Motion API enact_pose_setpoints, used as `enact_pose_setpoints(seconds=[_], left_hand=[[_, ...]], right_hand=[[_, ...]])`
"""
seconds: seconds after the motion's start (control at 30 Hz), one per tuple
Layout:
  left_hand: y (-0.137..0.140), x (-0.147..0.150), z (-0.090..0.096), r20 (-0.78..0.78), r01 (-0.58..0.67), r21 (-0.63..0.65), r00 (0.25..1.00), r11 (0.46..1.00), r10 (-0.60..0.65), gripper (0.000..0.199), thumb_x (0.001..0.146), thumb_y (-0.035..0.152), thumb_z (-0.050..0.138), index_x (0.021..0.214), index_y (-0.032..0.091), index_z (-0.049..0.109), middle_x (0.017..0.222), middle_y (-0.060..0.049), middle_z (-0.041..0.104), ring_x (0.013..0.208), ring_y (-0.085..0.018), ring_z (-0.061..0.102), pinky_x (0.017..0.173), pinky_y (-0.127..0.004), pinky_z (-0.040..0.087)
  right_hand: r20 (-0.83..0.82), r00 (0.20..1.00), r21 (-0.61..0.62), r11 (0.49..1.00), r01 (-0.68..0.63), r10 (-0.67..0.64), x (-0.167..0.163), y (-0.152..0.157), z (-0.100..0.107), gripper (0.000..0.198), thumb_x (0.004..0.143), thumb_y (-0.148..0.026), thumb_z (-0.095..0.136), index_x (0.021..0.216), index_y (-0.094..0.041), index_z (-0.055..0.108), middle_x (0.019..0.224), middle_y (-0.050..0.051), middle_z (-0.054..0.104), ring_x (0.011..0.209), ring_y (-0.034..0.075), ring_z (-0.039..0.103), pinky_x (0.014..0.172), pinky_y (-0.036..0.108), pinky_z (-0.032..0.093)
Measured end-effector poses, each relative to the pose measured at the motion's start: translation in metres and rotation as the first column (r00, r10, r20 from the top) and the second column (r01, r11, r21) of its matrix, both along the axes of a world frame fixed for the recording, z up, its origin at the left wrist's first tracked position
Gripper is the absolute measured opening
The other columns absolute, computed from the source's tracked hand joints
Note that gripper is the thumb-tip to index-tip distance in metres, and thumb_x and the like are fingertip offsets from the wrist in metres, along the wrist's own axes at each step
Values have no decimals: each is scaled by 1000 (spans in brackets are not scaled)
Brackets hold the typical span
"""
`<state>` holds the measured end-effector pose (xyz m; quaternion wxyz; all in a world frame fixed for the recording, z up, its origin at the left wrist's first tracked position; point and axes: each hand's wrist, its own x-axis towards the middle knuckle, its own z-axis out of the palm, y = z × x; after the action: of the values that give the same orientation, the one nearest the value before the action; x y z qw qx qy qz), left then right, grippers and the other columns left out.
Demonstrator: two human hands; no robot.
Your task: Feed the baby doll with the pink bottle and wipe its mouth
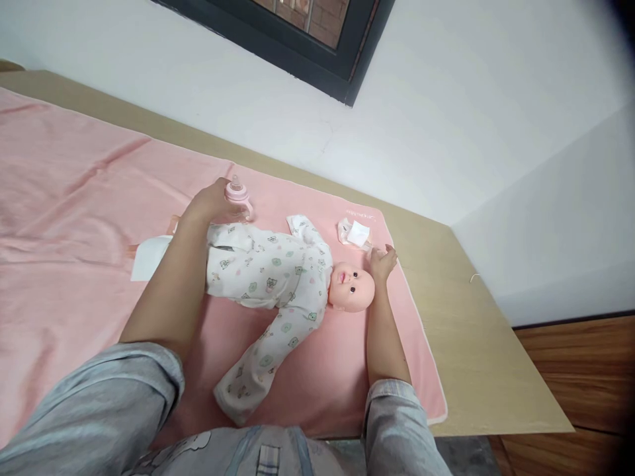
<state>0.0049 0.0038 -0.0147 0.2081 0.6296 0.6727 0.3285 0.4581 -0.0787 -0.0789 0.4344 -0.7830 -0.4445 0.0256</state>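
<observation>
A doll (352, 287) lies face up on a pink blanket (317, 396), dressed in a white long-sleeved top (278, 268) with a small animal print. My left hand (214, 201) is wrapped round a pink baby bottle (238, 195) with a clear teat, upright beside the doll's lower body. Past the doll's head, my right hand (383, 261) has its fingers apart. Close to its fingertips is a small clear plastic packet (344, 231) with a white square piece (358, 233) on it. My left forearm hides part of the doll's legs and a white piece (147, 258) there.
The blanket covers much of a light wooden table (456, 317), whose edge runs along the right. Behind it stands a white wall (278, 119) with a dark-framed window (317, 56). Brown wooden panels (585, 370) are at the lower right.
</observation>
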Motion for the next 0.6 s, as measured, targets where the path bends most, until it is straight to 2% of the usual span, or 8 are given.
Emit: enact_pose_setpoints(seconds=[0.2, 0.37, 0.5, 0.6], left_hand=[[-1, 1, -1, 5, -25, -1, 1000, 1000, 25, 80, 52, 33, 90, 117, 14, 49, 94, -4, 63, 89, -28, 57, 83, -43, 45], [-5, 4, 6, 30, -40, 21, 999, 999, 39, 80, 49, 32, 91, 115, 14, 51, 95, -3, 64, 93, -29, 56, 86, -46, 45], [-8, 7, 14, 91, -56, 50, 995, 997, 51, 78, 48, 33, 92, 114, 15, 56, 103, -2, 64, 93, -25, 55, 87, -45, 47], [-12, 11, 22, 160, -37, 121, 987, 992, 17, 78, 51, 31, 92, 119, 15, 57, 106, -2, 65, 92, -23, 57, 89, -45, 48]], right_hand=[[-74, 997, -78, 997, -27, 21, 3, 0, -11, 74, 70, -24, 58, 140, -8, 38, 138, 24, 44, 128, 33, 47, 110, 44, 38], [-90, 996, -81, 997, -11, 4, 5, -3, -11, 76, 69, -16, 53, 142, -4, 35, 135, 25, 46, 126, 32, 51, 108, 43, 41], [-113, 994, -83, 997, 4, -13, 5, -4, -9, 76, 69, -17, 54, 142, -4, 36, 136, 25, 45, 123, 32, 53, 107, 42, 42], [-141, 990, -49, 999, 17, -24, 8, -3, -7, 76, 71, -19, 56, 141, -2, 35, 136, 26, 45, 123, 30, 53, 108, 39, 42]])
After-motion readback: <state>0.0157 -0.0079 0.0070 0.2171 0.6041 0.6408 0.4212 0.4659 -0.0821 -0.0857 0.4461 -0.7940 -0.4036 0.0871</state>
